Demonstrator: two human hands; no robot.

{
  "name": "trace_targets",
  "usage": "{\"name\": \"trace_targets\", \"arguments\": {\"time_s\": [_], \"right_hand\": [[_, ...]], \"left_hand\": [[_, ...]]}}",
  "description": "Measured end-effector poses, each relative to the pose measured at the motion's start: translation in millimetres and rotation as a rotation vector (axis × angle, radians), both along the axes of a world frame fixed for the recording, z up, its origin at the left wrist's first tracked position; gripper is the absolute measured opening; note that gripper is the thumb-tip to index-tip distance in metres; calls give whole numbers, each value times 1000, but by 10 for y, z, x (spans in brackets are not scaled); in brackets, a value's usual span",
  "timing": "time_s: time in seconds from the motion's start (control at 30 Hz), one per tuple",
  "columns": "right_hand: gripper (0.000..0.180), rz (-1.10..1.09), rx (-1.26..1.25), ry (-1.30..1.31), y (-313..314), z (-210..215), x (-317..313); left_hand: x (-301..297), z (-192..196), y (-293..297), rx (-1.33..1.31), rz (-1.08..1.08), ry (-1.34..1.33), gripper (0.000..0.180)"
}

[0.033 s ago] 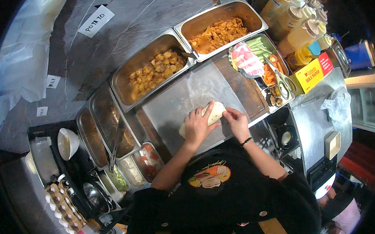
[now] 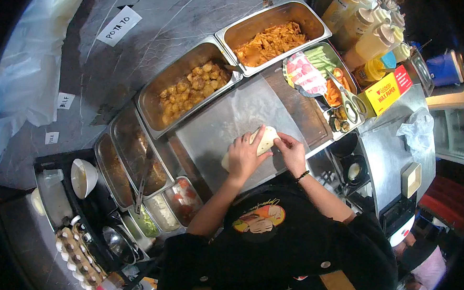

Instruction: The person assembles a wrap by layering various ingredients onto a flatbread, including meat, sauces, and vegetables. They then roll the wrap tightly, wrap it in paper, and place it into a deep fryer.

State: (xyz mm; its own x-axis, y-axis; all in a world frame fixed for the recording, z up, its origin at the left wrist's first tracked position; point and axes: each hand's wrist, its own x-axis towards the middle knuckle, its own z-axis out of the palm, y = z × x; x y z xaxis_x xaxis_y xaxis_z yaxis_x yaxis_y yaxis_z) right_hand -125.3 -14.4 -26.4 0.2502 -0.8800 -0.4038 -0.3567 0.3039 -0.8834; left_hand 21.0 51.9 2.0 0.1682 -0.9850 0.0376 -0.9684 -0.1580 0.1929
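Head view: almost nothing has shifted; the two-handed hold persists.
On the grey rectangular sheet (image 2: 212, 125) lies a pale, speckled flatbread roll (image 2: 267, 140): bare left hand (image 2: 245, 155) cupped around it, bare right hand (image 2: 293, 152) pinching its right end between thumb and fingers.

Left hand (image 2: 245, 154) partly hides flatbread (image 2: 265, 140); top edge cuts white sheeting (image 2: 34, 56).
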Motion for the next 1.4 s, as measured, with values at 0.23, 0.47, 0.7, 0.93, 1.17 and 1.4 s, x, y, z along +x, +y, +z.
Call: {"name": "trace_targets", "arguments": {"time_s": [0.23, 0.47, 0.7, 0.93, 1.17, 1.4], "right_hand": [[31, -5, -108, 31, -47, -71, 125], [23, 71, 10, 86, -181, 109, 175], [29, 37, 230, -61, -310, 6, 142], [21, -65, 97, -195, -51, -108, -123], [14, -147, 238, -293, -183, -168, -29], [16, 127, 168, -105, -362, -207, -135]], "left_hand": [[19, 31, -30, 92, -8, 20, 88], [48, 6, -181, 106, -131, 165, 86], [0, -5, -211, 166, -140, 104, 75], [20, -54, -209, 125, -160, 100, 68], [22, 16, -240, 135, -161, 121, 62], [21, -9, -223, 92, -162, 92, 62]]}}
